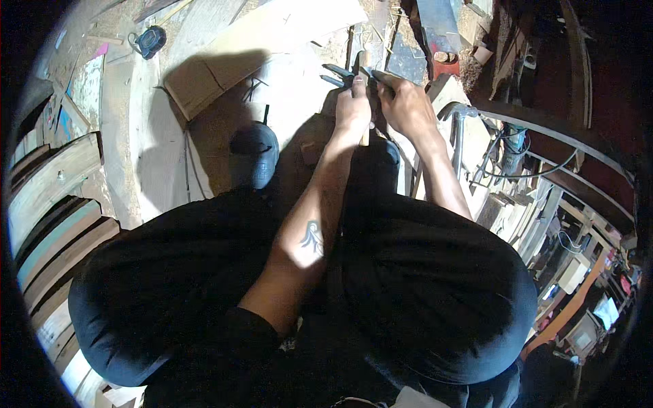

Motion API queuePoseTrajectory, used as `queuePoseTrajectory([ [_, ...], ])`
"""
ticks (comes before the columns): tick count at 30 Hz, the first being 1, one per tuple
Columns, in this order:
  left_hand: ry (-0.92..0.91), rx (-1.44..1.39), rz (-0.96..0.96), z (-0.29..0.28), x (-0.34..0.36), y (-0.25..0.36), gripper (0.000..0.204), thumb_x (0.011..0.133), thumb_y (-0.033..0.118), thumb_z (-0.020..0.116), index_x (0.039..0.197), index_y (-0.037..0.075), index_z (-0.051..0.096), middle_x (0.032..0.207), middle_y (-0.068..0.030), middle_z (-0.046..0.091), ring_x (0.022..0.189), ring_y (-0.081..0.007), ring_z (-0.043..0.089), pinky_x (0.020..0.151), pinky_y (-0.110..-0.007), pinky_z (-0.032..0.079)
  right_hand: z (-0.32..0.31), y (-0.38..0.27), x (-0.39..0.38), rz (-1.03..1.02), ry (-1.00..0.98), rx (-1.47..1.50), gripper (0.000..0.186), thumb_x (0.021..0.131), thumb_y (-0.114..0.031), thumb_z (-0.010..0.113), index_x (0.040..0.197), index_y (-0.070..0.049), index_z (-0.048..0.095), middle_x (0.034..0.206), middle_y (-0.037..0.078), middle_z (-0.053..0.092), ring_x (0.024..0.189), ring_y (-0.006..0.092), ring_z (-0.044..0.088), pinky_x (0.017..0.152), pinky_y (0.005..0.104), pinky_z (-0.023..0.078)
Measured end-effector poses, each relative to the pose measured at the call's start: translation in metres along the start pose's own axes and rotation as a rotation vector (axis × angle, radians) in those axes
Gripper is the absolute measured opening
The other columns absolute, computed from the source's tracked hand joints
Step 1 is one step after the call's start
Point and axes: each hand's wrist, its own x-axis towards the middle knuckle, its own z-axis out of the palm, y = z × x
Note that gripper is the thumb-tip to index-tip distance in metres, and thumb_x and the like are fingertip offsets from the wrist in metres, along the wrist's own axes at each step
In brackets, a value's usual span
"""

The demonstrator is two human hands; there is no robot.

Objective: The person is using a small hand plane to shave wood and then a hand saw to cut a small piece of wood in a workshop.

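My left hand [353,109] is closed on a narrow pale wooden stick [364,138], its thumb lying along it, just above the floor between my feet. Close at its right, my right hand [407,109] grips a dark slim object [382,77] against the stick; I cannot make out what it is. Dark tool handles or jaws [335,72] stick out leftward behind my left thumb, partly hidden. Beside my right forearm lies a hammer [457,139]. A large pale board [286,27] lies beyond my hands, and my left shoe [255,160] is left of them.
A tape measure [151,42] lies at upper left, stacked boards [68,245] at left. At right are a power tool with a looped cable [513,153], a long rail [558,143] and piled wood pieces [517,217]. A red object [445,68] sits at top right.
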Motion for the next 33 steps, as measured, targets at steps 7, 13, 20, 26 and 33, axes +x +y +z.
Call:
queuePoseTrajectory([
  [7,-0.027,-0.015,0.0,-0.001,-0.007,0.008,0.072,0.104,0.055,0.039,0.088,-0.009,0.066,0.063,-0.0143,0.062,0.046,-0.0253,0.061,0.043,-0.038,0.05,0.005,0.004,0.008,-0.047,0.04,-0.019,0.029,0.098,-0.024,0.058,0.118,-0.01,0.073,0.093,0.029,0.07,0.091,0.0447,0.07,0.082,0.0492,0.056],
  [13,0.11,0.041,0.117,0.002,0.011,-0.012,0.072,0.105,0.053,0.04,0.088,-0.013,0.065,0.069,-0.0208,0.066,0.076,-0.0313,0.069,0.075,-0.044,0.052,0.009,-0.016,0.002,-0.034,0.022,-0.049,0.034,0.098,-0.032,0.055,0.121,-0.013,0.072,0.093,0.028,0.071,0.093,0.0438,0.07,0.086,0.0503,0.055],
  [20,-0.071,-0.152,-0.05,0.003,0.001,-0.008,0.057,0.106,0.052,0.04,0.076,0.005,0.053,0.053,-0.0051,0.05,0.039,-0.0177,0.051,0.034,-0.034,0.041,0.018,0.0,0.055,-0.012,0.046,-0.056,0.034,0.097,-0.031,0.058,0.119,-0.009,0.072,0.1,0.031,0.068,0.101,0.0463,0.067,0.09,0.0507,0.054],
  [26,-0.113,-0.242,-0.073,0.009,-0.001,-0.004,0.057,0.105,0.054,0.04,0.078,0.005,0.053,0.057,-0.0048,0.053,0.04,-0.0168,0.052,0.036,-0.032,0.043,-0.001,0.025,0.033,0.088,-0.025,0.124,0.034,0.098,-0.033,0.059,0.121,-0.011,0.072,0.103,0.029,0.071,0.104,0.0435,0.068,0.093,0.0467,0.053],
  [33,-0.031,-0.061,0.017,-0.004,-0.002,-0.004,0.066,0.106,0.052,0.04,0.079,-0.004,0.062,0.061,-0.009,0.057,0.05,-0.0226,0.061,0.046,-0.037,0.051,-0.005,-0.002,-0.005,0.122,-0.102,-0.025,0.032,0.098,-0.026,0.059,0.125,-0.013,0.07,0.095,0.03,0.07,0.097,0.0437,0.069,0.088,0.049,0.054],
])
